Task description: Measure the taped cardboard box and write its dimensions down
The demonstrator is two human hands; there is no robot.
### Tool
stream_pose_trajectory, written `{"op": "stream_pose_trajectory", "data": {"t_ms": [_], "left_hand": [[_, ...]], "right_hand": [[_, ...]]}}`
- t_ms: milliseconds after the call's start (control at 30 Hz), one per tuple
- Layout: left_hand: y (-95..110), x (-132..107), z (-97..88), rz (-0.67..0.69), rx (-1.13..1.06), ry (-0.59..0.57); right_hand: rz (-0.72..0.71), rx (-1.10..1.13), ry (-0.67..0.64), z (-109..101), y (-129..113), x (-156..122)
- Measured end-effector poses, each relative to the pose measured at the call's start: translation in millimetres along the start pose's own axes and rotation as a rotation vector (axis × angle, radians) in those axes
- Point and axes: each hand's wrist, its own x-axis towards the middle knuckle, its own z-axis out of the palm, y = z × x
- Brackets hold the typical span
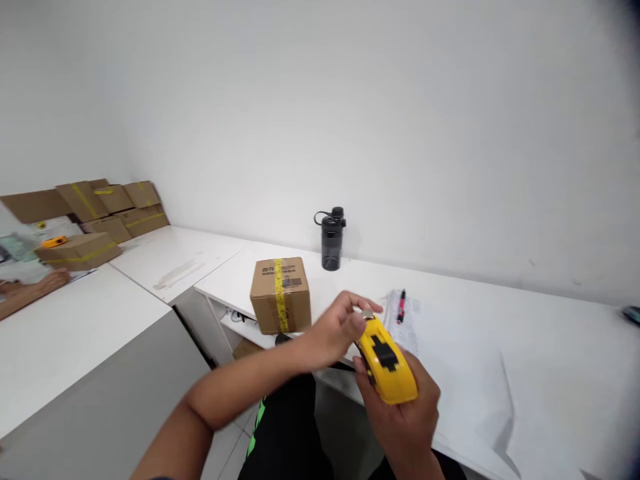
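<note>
Wall [450,133]: plain white, filling the room's upper part behind everything.
Tabletop [465,303]: white, running along the wall, with another white surface at the left and a shelf [245,328] beneath.
Stacked cartons [145,217]: brown, yellow-taped, in the far left corner; another person's hand [53,281] rests near them.
Taped carton [295,313]: upright at the tabletop's front edge, its top flaps already closed under a yellow strip; nothing is laid against it.
Bottle [331,243]: dark, upright, behind the carton.
Right hand [400,423]: grip wrapped around the yellow case.
Left hand [330,333]: grip closed at the case's metal end, which sits between thumb and fingers.
Papers [411,308]: on the tabletop beyond the hands; too blurred to tell what is written.
Tape measure [400,383]: held in front of the tabletop edge, right of the carton and apart from it; seemingly an early stage, with no drawn-out blade visible.
Pen [401,307]: red and black, lying on the papers, unheld.
</note>
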Motion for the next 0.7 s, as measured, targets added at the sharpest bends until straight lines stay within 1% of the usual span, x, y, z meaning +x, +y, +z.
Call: {"op": "stream_pose_trajectory", "data": {"t_ms": [67, 133, 167, 200, 267, 333, 367, 400, 433, 467, 500, 533, 600, 633, 667, 700], "left_hand": [[-32.7, -9.7, 35.3, -0.023, -0.309, -0.092], [-59.0, -4.1, 57.7, -0.028, -0.484, -0.187], [-68.7, 5.3, 64.6, -0.031, -0.518, -0.206], [-76.2, 18.8, 69.1, -0.039, -0.529, -0.203], [-87.0, 56.3, 71.9, -0.064, -0.516, -0.135], [-96.5, 100.9, 67.4, -0.090, -0.492, -0.063], [-102.3, 123.2, 63.0, -0.097, -0.462, -0.056], [-109.2, 143.9, 57.5, -0.108, -0.425, -0.015], [-117.2, 162.3, 51.4, -0.104, -0.371, 0.057], [-126.3, 177.7, 45.1, -0.095, -0.309, 0.142], [-136.2, 189.8, 38.9, -0.080, -0.234, 0.244], [-146.4, 198.7, 33.2, -0.067, -0.145, 0.354], [-166.5, 208.7, 23.7, -0.068, 0.029, 0.546], [-175.6, 210.9, 19.8, -0.080, 0.096, 0.612], [-183.8, 212.3, 16.6, -0.094, 0.140, 0.653], [-190.7, 213.1, 13.9, -0.105, 0.160, 0.669]], "right_hand": [[-0.010, 0.020, 0.005, -17.8, 11.5, -6.4], [0.007, -0.052, -0.030, -37.4, 19.7, -5.7], [0.030, -0.109, -0.065, -49.0, 22.1, -1.5], [0.061, -0.172, -0.119, -61.9, 23.5, 5.7], [0.124, -0.302, -0.304, -90.4, 25.9, 29.4], [0.147, -0.424, -0.566, -116.2, 33.5, 64.5], [0.123, -0.462, -0.684, -124.7, 41.3, 85.2], [0.103, -0.491, -0.789, -128.6, 52.2, 106.9], [0.083, -0.556, -0.814, -127.2, 65.8, 128.4], [0.053, -0.681, -0.765, -120.5, 81.1, 148.7], [0.004, -0.862, -0.705, -109.5, 97.2, 166.9], [-0.067, -1.044, -0.695, -95.7, 112.8, 182.4], [-0.143, -1.095, -0.761, -67.9, 139.9, 203.9], [-0.187, -1.095, -0.799, -57.7, 150.9, 209.9], [-0.227, -1.074, -0.832, -51.7, 160.2, 213.2], [-0.265, -1.060, -0.849, -50.3, 168.3, 214.3]]}}
